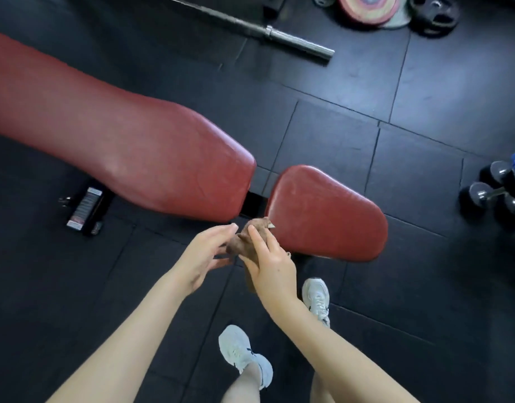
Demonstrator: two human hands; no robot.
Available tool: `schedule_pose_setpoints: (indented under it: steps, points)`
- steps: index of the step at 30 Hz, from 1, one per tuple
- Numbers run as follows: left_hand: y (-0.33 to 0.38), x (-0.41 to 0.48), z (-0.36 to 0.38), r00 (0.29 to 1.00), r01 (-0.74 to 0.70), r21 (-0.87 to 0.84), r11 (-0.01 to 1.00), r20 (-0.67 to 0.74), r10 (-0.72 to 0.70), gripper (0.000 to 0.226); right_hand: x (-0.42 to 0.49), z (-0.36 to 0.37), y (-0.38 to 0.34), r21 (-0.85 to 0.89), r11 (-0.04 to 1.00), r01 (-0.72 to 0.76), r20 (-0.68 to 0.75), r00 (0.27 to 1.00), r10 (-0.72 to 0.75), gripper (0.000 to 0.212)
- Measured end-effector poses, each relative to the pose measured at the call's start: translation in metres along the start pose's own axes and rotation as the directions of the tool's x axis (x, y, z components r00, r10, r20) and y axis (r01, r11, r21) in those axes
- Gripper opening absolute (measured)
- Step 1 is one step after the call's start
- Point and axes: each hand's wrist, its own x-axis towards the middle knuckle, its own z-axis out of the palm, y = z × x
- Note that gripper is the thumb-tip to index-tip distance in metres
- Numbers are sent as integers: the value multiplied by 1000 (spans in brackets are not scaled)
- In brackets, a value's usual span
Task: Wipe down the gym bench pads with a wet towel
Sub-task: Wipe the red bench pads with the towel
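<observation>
At the bottom of the frame the person's white shoes (241,353) are standing on the black rubber floor (424,301), close to the near edge of the pads, probably so both are within arm's reach. Just above them, at lower centre, the right hand (272,266) is gripping a bunched brown towel (244,242), fingers curled over it. The left hand (205,251) is reaching in with fairly straight fingers and is touching the towel's side; it is likely gathering the cloth into a wad for wiping. The towel is hovering just beside the near corner of the red seat pad (329,216) and not yet lying on it. The long back pad (119,146) is stretching away to the upper left. Farther off, a barbell (279,34) and weight plates (366,7) are lying at the top.
</observation>
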Motion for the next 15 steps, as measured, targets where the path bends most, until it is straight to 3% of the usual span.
schedule_pose_setpoints:
  steps: [7,10,15]
  points:
    - [27,-81,-88,996,-46,-4,999,-80,46,21,3,-29,-109,6,950,313,97,945,-312,55]
    - [44,-108,-122,993,-60,-27,998,-103,57,27,21,-33,-156,-8,899,439,171,886,-431,55]
    - [78,-142,-178,952,-127,31,991,-276,131,24,57,-30,-234,6,821,571,363,763,-534,66]
